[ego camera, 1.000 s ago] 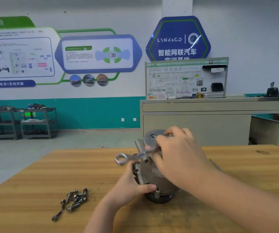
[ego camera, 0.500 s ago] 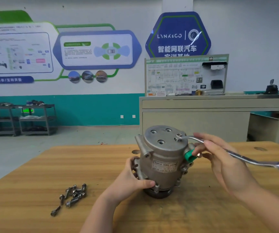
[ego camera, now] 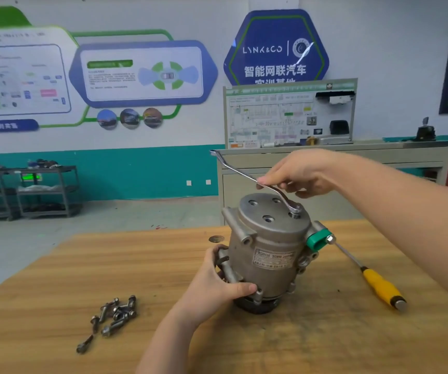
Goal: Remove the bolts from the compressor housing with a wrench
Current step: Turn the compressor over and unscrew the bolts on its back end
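A grey metal compressor housing (ego camera: 268, 247) stands upright on the wooden table (ego camera: 55, 306), with a green plug on its right side. My left hand (ego camera: 217, 284) grips its lower left side. A silver ring wrench (ego camera: 247, 176) sits with its ring end on a bolt (ego camera: 295, 213) at the right of the top cover, handle pointing up and to the far left. My right hand (ego camera: 298, 174) holds the wrench shaft just above the cover. Several removed bolts (ego camera: 115, 314) lie in a heap on the table to the left.
A screwdriver with a yellow handle (ego camera: 379, 287) lies on the table right of the housing. Behind the table stands a grey cabinet (ego camera: 352, 168) with a display board. Metal racks (ego camera: 28, 190) line the far left wall.
The wrench handle has swung from the right side round to the far left, its ring staying on the top bolt. My right hand moved up with it. My left hand kept its grip.
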{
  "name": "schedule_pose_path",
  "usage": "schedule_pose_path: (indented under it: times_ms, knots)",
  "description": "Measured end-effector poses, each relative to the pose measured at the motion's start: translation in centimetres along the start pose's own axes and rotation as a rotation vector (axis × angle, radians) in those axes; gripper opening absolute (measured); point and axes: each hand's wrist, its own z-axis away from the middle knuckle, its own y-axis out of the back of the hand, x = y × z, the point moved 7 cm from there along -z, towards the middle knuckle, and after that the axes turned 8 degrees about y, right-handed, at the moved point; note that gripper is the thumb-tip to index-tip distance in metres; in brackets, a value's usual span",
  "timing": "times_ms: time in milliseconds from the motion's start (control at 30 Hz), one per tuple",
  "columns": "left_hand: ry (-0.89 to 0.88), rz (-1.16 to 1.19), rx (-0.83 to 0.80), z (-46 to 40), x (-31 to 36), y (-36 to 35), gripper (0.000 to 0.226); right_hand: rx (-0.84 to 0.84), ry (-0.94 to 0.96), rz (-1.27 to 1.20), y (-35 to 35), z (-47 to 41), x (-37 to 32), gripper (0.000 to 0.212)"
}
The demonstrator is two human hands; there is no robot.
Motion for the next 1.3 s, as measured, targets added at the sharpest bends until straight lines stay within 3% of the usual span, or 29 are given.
schedule_pose_path:
  times_ms: [167,300,400,500,567,733,900,967,1100,1200,1300]
  knots:
    - [0.005,-0.054,0.013,0.4,0.1,0.7,0.102,0.028,0.356,0.266,-2.3,3.1,-2.9,0.018]
    - [-0.006,-0.058,-0.002,0.6,0.1,0.7,0.088,0.165,0.525,0.568,-4.4,7.1,-1.7,0.048]
    - [0.0,-0.046,-0.009,0.6,0.0,0.6,0.092,0.313,0.668,0.663,-4.3,9.4,0.0,0.054]
    - [0.01,-0.03,-0.008,0.5,-0.1,0.7,0.101,0.397,0.756,0.526,-2.5,10.5,2.2,0.046]
    - [0.014,-0.024,-0.013,0.5,-0.2,0.6,0.101,0.404,0.735,0.299,-1.6,10.3,4.1,0.037]
    - [0.003,-0.023,-0.024,0.5,0.2,0.2,0.092,0.484,0.591,-0.304,-0.5,8.4,8.0,0.029]
    - [0.004,-0.006,-0.019,0.2,0.1,0.2,0.095,0.543,0.31,-0.831,-0.6,4.9,11.0,0.016]
    - [0.002,-0.006,-0.012,0.1,0.0,0.4,0.092,0.533,0.228,-0.914,-0.2,3.7,11.0,0.011]
    - [0.008,-0.044,0.007,-0.1,0.1,0.5,0.107,0.324,0.148,-1.048,-0.5,1.6,9.8,0.016]
    - [-0.001,-0.038,-0.004,-0.2,0.0,0.4,0.098,0.269,0.19,-1.133,-0.7,1.1,9.6,0.017]
    - [-0.006,-0.012,0.001,-0.3,-0.2,0.2,0.093,0.319,0.293,-1.228,-1.0,1.2,10.3,0.018]
